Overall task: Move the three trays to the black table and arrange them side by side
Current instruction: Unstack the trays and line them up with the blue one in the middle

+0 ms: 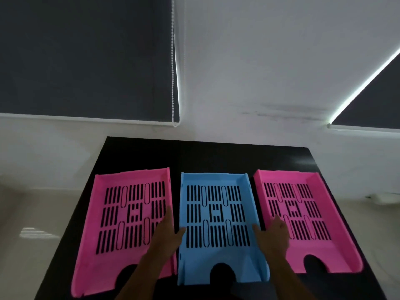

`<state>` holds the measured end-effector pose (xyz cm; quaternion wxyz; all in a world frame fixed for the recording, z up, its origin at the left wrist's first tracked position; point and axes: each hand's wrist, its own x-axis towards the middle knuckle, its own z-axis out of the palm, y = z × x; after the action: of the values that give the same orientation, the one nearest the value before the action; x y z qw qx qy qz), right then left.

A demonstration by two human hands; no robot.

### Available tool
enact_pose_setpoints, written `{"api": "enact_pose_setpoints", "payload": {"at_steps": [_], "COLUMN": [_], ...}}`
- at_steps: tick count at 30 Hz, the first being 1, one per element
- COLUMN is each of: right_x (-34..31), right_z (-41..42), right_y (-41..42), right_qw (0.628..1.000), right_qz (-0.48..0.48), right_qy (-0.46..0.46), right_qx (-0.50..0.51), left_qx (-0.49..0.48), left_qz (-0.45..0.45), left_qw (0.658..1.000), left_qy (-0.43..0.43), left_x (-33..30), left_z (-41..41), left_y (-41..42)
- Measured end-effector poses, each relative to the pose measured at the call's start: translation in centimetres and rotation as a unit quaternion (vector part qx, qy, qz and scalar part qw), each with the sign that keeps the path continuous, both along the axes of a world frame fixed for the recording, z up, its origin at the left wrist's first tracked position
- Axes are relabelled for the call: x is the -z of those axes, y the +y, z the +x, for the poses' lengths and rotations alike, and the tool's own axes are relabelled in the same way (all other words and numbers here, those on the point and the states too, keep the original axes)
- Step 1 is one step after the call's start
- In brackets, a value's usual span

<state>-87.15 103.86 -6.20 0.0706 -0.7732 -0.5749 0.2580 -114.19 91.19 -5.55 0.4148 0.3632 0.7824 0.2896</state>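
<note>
Three slotted letter trays lie side by side on the black table (216,154): a pink tray (104,252) on the left, a blue tray (216,178) in the middle, another pink tray (344,254) on the right. My left hand (167,231) rests at the blue tray's left wall, thumb over its edge, fingers lying over the left pink tray's right side. My right hand (273,233) sits at the blue tray's right wall, fingers reaching onto the right pink tray. Both hands flank the blue tray and touch its sides.
The table stands against a white wall (238,72) with dark roller blinds (86,57) at left and right, and a bead chain (172,61) hanging beside the left blind. Pale floor shows to the left and right of the table.
</note>
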Motion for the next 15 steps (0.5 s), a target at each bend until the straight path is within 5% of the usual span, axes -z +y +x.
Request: {"api": "enact_pose_setpoints", "payload": {"at_steps": [3, 15], "right_x": [2.0, 1.5], "right_z": [1.4, 3.0], "right_y": [0.3, -0.1], "right_qw": [0.998, 0.991], "right_qz": [-0.014, 0.015], "right_qy": [0.062, 0.053], "right_qx": [-0.008, -0.120], "left_qx": [0.001, 0.018], "left_qz": [-0.011, -0.061], "left_qw": [1.000, 0.996], "left_qy": [0.027, 0.068], "left_x": [0.0, -1.7], "left_z": [0.9, 4.3], "left_y": [0.5, 2.0]}}
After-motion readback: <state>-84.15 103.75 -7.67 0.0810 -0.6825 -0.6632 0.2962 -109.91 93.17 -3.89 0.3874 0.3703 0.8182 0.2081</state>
